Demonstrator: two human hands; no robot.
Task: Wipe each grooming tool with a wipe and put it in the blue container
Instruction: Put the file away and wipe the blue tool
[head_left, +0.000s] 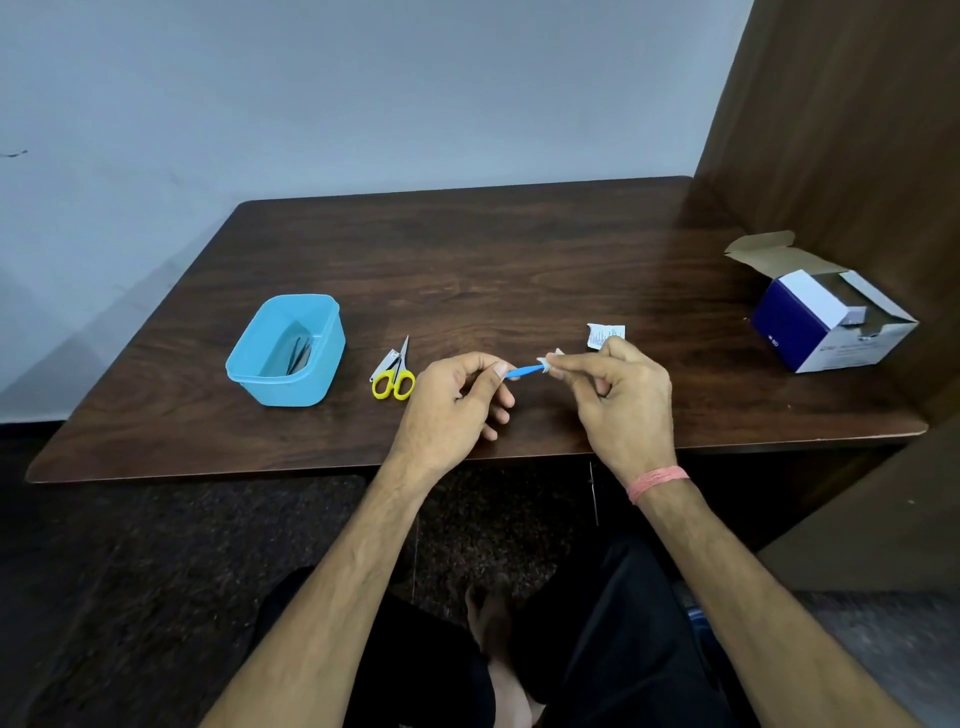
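A dark wood table (467, 260) stands against a pale wall (363, 78), with a brown wood panel (841, 130) at its right side; dark floor shows below its near edge.

Nearest the camera, two bare forearms reach up from the lap; a pink band (657, 482) circles the right wrist.

Above the near part of the table, the left hand (457, 402) pinches one end of a thin blue tool (524, 370) between thumb and forefinger, the other fingers curled beneath; the right hand (618, 395) pinches a small white wipe (549, 362) round the tool's other end; the tool lies roughly level between the two hands, clear of the table.

Just left of the left hand, yellow-handled scissors (394, 371) lie on the table, blades pointing away; a small nail clipper appears to lie against them, though this is hard to tell.

Further left stands the blue container (249, 358), open-topped; dark slim tools (300, 352) lie inside.

Just beyond the right hand lies a torn white sachet (602, 332).

At the far right edge sits a blue-and-white box (826, 325), flaps open.
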